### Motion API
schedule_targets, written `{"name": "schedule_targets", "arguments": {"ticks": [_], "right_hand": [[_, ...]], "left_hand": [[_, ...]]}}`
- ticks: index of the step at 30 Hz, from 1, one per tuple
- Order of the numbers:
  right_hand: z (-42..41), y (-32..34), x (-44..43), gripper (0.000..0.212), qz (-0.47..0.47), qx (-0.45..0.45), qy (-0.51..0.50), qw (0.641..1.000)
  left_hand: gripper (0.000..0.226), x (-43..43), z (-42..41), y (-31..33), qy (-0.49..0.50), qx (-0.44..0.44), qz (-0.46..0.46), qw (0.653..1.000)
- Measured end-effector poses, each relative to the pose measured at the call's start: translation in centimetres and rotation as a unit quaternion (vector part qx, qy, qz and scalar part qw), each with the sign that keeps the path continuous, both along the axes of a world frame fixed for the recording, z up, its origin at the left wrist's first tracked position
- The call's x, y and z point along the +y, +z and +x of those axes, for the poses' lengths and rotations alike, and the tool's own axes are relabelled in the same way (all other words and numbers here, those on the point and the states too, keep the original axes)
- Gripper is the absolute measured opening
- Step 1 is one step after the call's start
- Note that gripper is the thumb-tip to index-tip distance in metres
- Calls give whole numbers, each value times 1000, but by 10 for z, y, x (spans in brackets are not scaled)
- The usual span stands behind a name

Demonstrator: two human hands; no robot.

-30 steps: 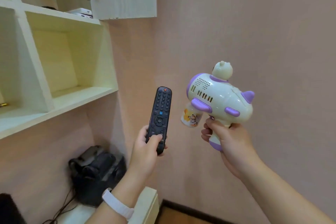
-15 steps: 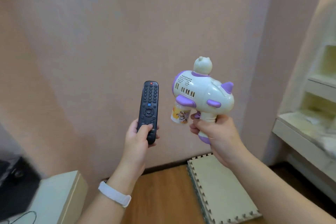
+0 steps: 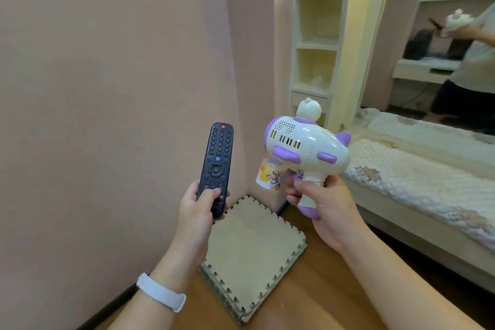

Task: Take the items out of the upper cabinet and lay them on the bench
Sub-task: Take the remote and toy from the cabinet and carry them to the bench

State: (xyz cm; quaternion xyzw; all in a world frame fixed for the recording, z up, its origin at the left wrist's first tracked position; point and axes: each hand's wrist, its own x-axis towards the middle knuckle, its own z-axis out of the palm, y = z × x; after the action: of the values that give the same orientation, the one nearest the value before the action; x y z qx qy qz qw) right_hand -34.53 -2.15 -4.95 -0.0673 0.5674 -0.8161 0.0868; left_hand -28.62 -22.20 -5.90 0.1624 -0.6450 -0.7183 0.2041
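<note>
Both items held; the bench [image 3: 417,177] lay to my right.
My left hand [image 3: 198,211] gripped the remote [image 3: 217,166] upright; my right hand [image 3: 324,203], nearer the bench edge, clutched the toy gun [image 3: 308,147] by its handle.

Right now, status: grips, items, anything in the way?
Left grip holds remote. Right grip holds toy bubble gun. Both aloft, not laid down yet. Foam mats stacked on floor below.

Head-worn, facing forward, seemingly downward.

Toy gun [image 3: 305,147] grip hidden; mirror [image 3: 417,43] blurred
</note>
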Motion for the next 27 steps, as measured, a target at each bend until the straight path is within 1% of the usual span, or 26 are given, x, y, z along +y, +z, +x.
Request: {"name": "schedule_targets", "arguments": {"ticks": [2,6,11,15,19,23,27], "right_hand": [[-13,-5,-1,13,-9,-23,-33,999],[-42,-8,-10,17,-15,-37,-72,997],[-85,-21,-30,19,59,-46,-131,989],[-103,-37,-36,22,61,-85,-170,980],[-113,-51,-19,25,75,-110,-209,969],[-126,-61,6,27,101,-123,-252,954],[-146,-70,36,26,75,-137,-283,946]], "left_hand": [[16,0,-26,-8,-25,-3,15,1000],[16,-9,-78,-16,-76,-14,33,996],[16,-28,-139,-32,-143,-17,26,989],[17,-27,-179,-45,-186,-34,38,981],[17,-12,-209,-56,-236,-57,35,970],[20,9,-242,-65,-265,-73,31,961],[19,39,-272,-70,-292,-83,23,953]]}}
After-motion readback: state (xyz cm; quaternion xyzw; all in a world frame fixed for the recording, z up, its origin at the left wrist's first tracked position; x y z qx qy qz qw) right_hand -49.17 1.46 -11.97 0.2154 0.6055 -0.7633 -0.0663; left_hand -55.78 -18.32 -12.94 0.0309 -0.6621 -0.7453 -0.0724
